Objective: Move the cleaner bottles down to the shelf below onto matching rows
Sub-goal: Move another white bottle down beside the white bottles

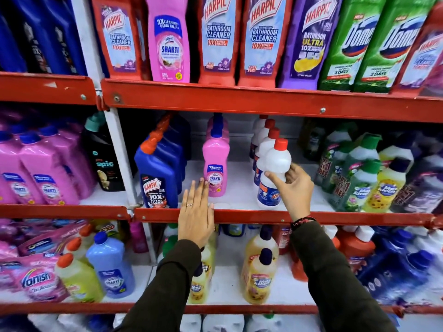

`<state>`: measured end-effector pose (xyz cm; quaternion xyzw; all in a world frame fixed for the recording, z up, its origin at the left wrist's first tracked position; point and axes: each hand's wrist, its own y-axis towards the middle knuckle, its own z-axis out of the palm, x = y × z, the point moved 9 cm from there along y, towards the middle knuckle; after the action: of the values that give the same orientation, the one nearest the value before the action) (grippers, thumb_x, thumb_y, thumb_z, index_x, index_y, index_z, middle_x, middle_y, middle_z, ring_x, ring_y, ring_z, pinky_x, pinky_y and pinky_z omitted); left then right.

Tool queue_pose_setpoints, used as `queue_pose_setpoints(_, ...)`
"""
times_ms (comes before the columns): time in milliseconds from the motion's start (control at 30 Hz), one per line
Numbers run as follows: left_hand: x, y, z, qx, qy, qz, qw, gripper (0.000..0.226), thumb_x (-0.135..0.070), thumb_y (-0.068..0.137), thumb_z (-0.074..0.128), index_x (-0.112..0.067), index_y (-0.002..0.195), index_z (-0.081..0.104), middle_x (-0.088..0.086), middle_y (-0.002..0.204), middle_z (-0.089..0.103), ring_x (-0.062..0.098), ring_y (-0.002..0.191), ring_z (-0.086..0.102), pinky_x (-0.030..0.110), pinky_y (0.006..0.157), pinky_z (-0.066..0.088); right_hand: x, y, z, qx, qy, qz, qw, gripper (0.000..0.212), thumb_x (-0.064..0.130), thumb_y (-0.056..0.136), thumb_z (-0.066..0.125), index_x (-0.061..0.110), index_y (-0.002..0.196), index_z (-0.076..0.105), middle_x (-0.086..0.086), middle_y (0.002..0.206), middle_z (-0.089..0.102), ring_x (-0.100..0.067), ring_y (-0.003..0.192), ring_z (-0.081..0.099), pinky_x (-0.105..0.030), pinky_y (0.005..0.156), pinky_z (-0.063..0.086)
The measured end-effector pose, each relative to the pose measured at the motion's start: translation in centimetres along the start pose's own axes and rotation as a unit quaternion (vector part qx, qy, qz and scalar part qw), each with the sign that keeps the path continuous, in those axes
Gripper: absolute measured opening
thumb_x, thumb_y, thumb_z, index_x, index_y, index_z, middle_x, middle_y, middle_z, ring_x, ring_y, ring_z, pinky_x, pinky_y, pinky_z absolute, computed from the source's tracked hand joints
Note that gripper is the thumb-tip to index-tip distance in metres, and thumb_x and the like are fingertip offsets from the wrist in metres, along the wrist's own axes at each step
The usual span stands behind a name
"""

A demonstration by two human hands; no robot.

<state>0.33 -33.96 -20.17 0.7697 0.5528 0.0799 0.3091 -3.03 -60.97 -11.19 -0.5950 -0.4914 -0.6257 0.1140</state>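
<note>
We are facing red metal shelving, and both our hands work at the middle shelf (263,215). Our right hand (293,188) is wrapped around the front white bottle (273,173), thumb across its front just above the blue label and fingers curled behind its right side; this bottle has a red cap and stands upright at the head of a row of white bottles (265,137) that runs back toward the rear of the shelf. Its base sits at or just above the white shelf surface; we cannot tell whether it is lifted. Our left hand (196,212) is flat and empty, fingers straight and together, palm laid over the shelf's red front lip, with a ring on one finger. Its fingertips reach just in front of the pink Shakti bottle (215,170), which stands upright with more pink bottles behind it, and we cannot tell whether they touch it. To the left of that hand stands a blue Harpic bottle (157,173) with an orange cap, heading its own row. On the top shelf (239,98), a second pink Shakti bottle (169,41) stands between red Harpic bathroom cleaner bottles (241,39), well above both hands.
</note>
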Motion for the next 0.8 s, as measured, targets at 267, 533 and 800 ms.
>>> queue_pose_setpoints(267, 0.0, 0.0, 0.1, 0.005, 0.004, -0.001, 1.000, 0.064, -0.034, 0.103, 0.018, -0.008, 0.161, 0.019, 0.009, 0.170, 0.016, 0.028, 0.159, 0.008, 0.045, 0.129, 0.009, 0.2, -0.2, -0.4, 0.001, -0.050, -0.014, 0.999, 0.055, 0.031, 0.075, 0.089, 0.010, 0.122, 0.070, -0.011, 0.120, 0.076, -0.018, 0.106, 0.072, -0.029, 0.092, 0.058)
queue_pose_setpoints(533, -0.4, -0.1, -0.5, 0.011, 0.018, 0.006, 1.000, 0.062, -0.033, 0.104, 0.023, -0.007, 0.160, 0.024, 0.014, 0.168, 0.023, 0.032, 0.157, 0.016, 0.046, 0.128, 0.013, 0.4, -1.2, -0.2, 0.002, -0.042, 0.014, 0.999, 0.079, 0.027, 0.079, 0.087, 0.011, 0.146, 0.049, -0.012, 0.139, 0.066, -0.020, 0.121, 0.066, -0.040, 0.107, 0.054)
queue_pose_setpoints(800, -1.1, 0.1, -3.8, -0.016, -0.043, 0.022, 0.999, 0.067, -0.035, 0.104, 0.037, -0.012, 0.162, 0.014, 0.005, 0.172, 0.004, 0.022, 0.159, -0.003, 0.043, 0.130, 0.004, 6.2, -4.8, 0.7, -0.046, -0.277, -0.176, 0.943, 0.077, 0.043, 0.101, 0.052, 0.011, 0.162, 0.018, -0.008, 0.173, 0.009, -0.031, 0.161, 0.005, -0.051, 0.130, 0.010)
